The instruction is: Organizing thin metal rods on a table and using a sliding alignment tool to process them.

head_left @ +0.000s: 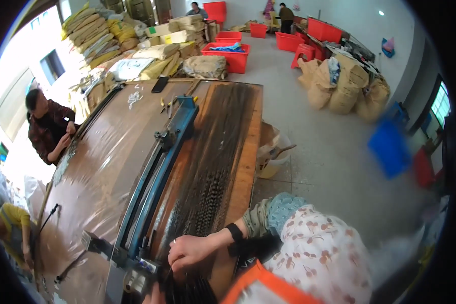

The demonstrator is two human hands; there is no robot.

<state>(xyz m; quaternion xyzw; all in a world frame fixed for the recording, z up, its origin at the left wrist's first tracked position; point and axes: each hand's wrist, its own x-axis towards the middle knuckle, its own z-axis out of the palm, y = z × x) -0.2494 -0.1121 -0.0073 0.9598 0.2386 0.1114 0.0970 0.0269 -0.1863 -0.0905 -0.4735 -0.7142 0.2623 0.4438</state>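
Our right hand (pixel 188 251) is curled narrow, thumb and fingers drawn together; we cannot tell what, if anything, it pinches. Our left hand (pixel 156 295) is below it and to its left, cut off by the lower edge, so we cannot tell its state. Just left of the right hand and above the left one is a metal fitting (pixel 148 267), at the near end of a blue rail (pixel 157 185) that runs away ahead of both hands. We wear a dark wristband (pixel 235 232) behind the right hand, and that forearm crosses over the dark strips (pixel 207 185). These stretch forward from the right hand, beside the rail, with a wooden board (pixel 244 175) showing along their right side.

Left of both hands, beyond the rail, spreads a film-covered table (pixel 104 152) with two thin dark rods (pixel 49 216) on it. Far ahead of the right hand are pliers (pixel 163 105), white bits (pixel 134 99) and a phone (pixel 159 84).

Well to the left of our hands, one co-worker (pixel 50 124) is at the table's far side and another, in a yellow sleeve (pixel 16 215), nearer. Ahead and to the right of our right hand are a bucket (pixel 274 166), paper sacks (pixel 347 86) and, farther off, red bins (pixel 236 62).
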